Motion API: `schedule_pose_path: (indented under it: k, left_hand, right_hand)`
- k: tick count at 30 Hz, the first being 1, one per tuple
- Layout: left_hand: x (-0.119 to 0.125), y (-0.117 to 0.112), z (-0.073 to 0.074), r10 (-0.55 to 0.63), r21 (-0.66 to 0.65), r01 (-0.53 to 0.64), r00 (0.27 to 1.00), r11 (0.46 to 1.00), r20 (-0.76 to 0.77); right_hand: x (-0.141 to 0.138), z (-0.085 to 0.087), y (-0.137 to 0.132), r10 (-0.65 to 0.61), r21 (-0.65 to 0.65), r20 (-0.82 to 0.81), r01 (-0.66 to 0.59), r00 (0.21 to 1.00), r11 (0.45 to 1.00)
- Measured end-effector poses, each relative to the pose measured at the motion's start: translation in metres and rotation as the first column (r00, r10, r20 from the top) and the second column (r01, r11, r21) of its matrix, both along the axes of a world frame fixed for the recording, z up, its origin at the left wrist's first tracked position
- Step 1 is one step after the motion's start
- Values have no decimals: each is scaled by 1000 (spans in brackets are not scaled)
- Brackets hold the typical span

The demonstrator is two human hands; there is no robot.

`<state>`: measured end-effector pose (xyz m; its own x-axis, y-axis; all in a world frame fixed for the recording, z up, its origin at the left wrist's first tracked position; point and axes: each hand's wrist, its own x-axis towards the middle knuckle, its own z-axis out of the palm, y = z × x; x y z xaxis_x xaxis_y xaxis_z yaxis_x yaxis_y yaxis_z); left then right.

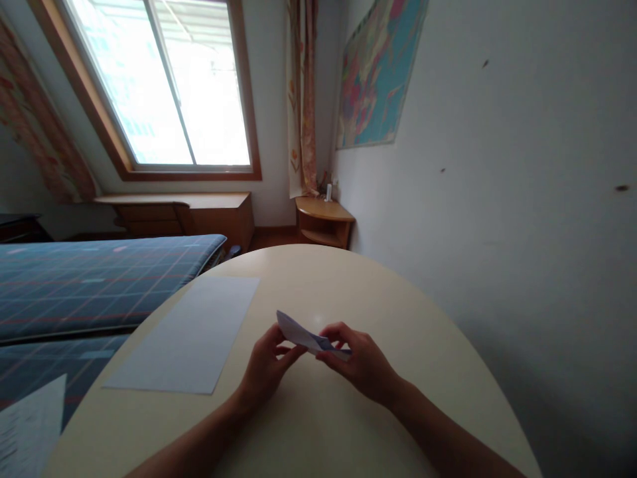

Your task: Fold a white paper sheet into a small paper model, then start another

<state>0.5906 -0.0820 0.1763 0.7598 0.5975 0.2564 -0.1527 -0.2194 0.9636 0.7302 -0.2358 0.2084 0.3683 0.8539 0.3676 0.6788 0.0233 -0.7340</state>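
Note:
A small folded piece of paper [298,332] is held just above the round cream table [338,279], between both hands. My left hand [266,368] pinches its near left side with fingers curled. My right hand [358,362] pinches its right end, thumb on top. The folded paper points up and to the left. A flat white sheet of paper [194,332] lies on the table to the left of my hands, apart from them.
A bed with a blue plaid cover [89,279] runs along the left, with another sheet of paper [30,425] at the lower left. A white wall [497,199] stands close on the right. A corner shelf [323,219], a low cabinet [199,212] and a window [174,86] are behind.

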Motion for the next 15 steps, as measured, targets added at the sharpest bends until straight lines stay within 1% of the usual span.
schedule_pose_path:
  k: [4,7,10,15]
  left_hand:
    - [1,0,-1,-17,-71,16,1000,997,-2]
    - [2,-1,1,-17,-118,18,1000,993,14]
    - [3,-4,5,-15,-148,18,1000,989,25]
    - [2,-7,10,-44,-189,48,999,981,27]
  right_hand:
    - [1,-4,1,-9,-46,-106,5,994,999]
    - [1,-6,2,-22,-55,-153,14,988,998]
    - [1,-5,3,-12,-43,-191,4,982,999]
    - [0,-1,4,-18,-47,-280,5,960,999]
